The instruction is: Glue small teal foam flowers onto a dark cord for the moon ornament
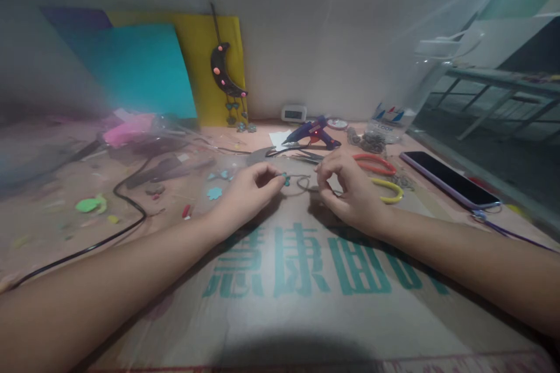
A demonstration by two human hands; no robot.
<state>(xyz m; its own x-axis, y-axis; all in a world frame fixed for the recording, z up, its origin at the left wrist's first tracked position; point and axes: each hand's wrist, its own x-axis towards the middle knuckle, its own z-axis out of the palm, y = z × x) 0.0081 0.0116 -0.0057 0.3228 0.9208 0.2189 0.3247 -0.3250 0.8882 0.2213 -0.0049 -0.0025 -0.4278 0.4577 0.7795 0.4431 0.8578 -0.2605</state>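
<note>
My left hand is closed in a pinch on a small dark teal charm at its fingertips. A thin grey-brown cord runs from the charm and curls in a loose loop toward my right hand. The right thumb and fingers are pinched around the cord's other side. Just left of the left hand lie a light blue flower-shaped cutout and some small light blue bow-like pieces. Beyond the right hand are scissors with red handles and a yellow handle loop.
Behind the hands stand a blue glue gun, a small digital clock and a plastic jug. A phone lies at right. A black cable crosses the left. A moon ornament hangs before yellow card.
</note>
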